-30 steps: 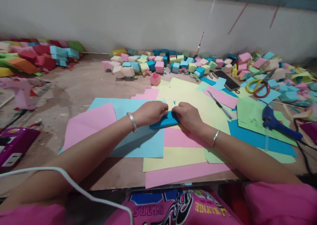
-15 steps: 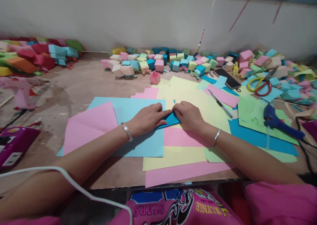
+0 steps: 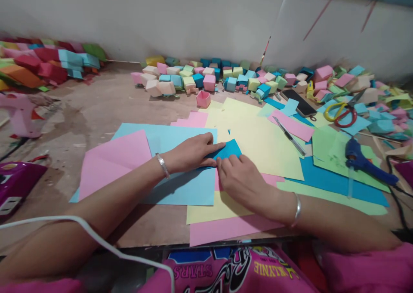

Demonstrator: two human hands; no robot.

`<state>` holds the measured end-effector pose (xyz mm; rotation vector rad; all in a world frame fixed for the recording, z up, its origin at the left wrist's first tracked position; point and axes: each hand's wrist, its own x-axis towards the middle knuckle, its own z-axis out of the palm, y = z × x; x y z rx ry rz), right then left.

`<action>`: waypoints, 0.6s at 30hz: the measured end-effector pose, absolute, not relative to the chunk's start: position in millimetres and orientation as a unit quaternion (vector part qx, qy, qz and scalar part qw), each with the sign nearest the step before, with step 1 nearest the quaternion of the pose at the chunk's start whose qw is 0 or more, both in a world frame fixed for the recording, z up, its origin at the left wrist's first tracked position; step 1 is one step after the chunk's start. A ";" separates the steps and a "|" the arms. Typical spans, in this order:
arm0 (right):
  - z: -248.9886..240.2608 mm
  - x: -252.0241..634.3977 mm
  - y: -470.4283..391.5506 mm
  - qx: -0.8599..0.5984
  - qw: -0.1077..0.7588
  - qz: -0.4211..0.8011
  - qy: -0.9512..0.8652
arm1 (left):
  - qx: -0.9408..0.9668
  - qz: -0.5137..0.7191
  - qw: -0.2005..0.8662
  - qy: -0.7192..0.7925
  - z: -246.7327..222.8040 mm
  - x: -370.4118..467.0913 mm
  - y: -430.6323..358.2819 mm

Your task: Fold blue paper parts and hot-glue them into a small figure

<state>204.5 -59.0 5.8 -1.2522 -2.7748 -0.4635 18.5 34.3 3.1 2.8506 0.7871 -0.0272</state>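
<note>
A small folded blue paper (image 3: pixel 231 148) lies at the middle of the table, over the edge of a light blue sheet (image 3: pixel 180 189). My left hand (image 3: pixel 193 152) rests on its left part, with the index finger and thumb stretched apart and pressing it down. At its lower edge, my right hand (image 3: pixel 241 179) has its fingers curled together, pinching or pressing the paper near my left thumb. Yellow sheets (image 3: pixel 258 142) and a pink sheet (image 3: pixel 232 230) lie under and around the hands.
Paper cubes (image 3: pixel 209 82) line the wall side, with an open pink box (image 3: pixel 203 99) in front. At right are a cutter (image 3: pixel 288 134), scissors (image 3: pixel 345 114), a phone (image 3: pixel 298 103) and a blue glue gun (image 3: pixel 368 164). A pink glue gun (image 3: pixel 22 114) and white cable (image 3: pixel 106 245) are at left.
My right hand has moved down from the blue paper's upper right end to its lower edge. More of the blue paper shows. My left hand has stayed nearly in place.
</note>
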 end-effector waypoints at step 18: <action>29.4 204.3 -77.2 -0.426 -0.090 -0.140 -0.889 | 0.953 -0.007 0.114 0.280 8.7 18.0 33.5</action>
